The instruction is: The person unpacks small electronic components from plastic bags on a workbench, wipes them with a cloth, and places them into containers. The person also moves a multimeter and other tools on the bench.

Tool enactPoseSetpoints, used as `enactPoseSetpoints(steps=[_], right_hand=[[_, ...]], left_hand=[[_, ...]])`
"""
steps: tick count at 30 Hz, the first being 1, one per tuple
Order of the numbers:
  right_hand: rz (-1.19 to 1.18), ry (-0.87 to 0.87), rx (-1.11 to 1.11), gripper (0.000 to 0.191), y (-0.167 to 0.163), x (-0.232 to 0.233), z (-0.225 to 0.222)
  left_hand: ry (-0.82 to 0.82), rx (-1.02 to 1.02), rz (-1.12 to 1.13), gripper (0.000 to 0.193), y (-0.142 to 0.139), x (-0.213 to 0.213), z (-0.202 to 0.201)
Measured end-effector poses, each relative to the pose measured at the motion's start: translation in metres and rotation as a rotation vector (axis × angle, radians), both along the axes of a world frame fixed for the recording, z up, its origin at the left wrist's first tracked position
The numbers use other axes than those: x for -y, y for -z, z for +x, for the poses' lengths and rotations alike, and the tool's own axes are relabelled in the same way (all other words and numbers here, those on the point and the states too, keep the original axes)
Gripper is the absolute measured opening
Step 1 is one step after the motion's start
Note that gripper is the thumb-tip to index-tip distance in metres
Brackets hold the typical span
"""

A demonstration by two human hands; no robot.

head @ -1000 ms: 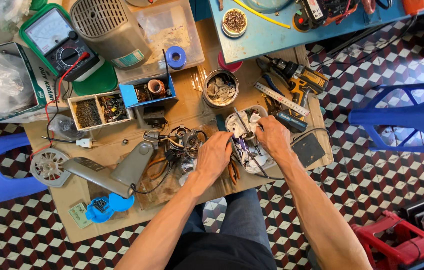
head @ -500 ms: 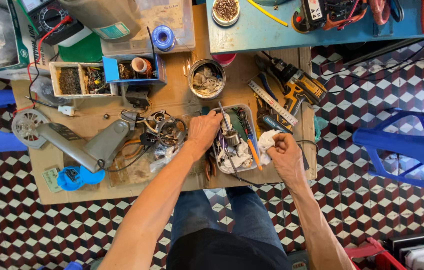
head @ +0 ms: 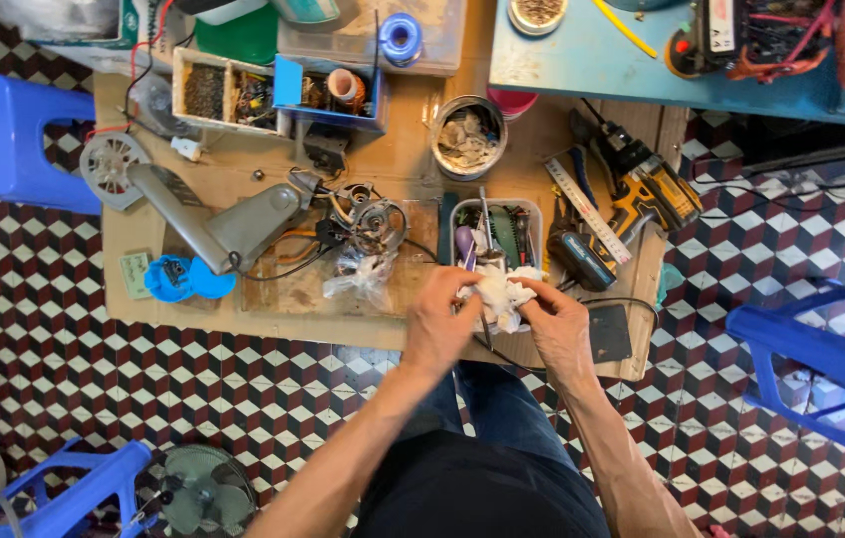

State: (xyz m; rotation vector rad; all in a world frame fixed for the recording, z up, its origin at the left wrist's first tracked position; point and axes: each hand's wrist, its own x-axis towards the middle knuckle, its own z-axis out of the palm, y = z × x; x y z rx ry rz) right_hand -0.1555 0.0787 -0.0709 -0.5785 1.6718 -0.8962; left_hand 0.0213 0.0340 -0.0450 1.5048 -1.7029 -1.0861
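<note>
Head view: I see both hands now meeting over the counter's (head: pixel 243 324) near edge, left hand (head: pixel 439 329) and right hand (head: pixel 554 331) clamped together on a crumpled white rag (head: pixel 498 295), at six o'clock of the parts tray (head: pixel 534 211) they had been rummaging in.

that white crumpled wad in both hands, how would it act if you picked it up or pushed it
The white wad, bunched between the left hand and right hand, looks like tissue or rag: probably floppy and very light. Its creased folds suggest it squashes rather than rolls, and would hardly slip.
</note>
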Motion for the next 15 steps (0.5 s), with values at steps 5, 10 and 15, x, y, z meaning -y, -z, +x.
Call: enactPoseSetpoints(steps=[5, 10, 15], right_hand=[[-0.025, 0.302, 0.408, 0.033, 0.002, -0.013, -0.001], [0.001, 0.401, 0.707, 0.035, 0.000, -0.018, -0.013], [-0.060, 0.476, 0.965, 0.030, 0.002, -0.012, 0.001]], left_hand=[[0.003, -0.226, 0.150, 0.038, 0.003, -0.036, -0.050], [0.118, -0.183, -0.015, 0.051, -0.004, -0.028, -0.042], [0.030, -0.212, 0.060, 0.037, 0.002, -0.017, -0.034]])
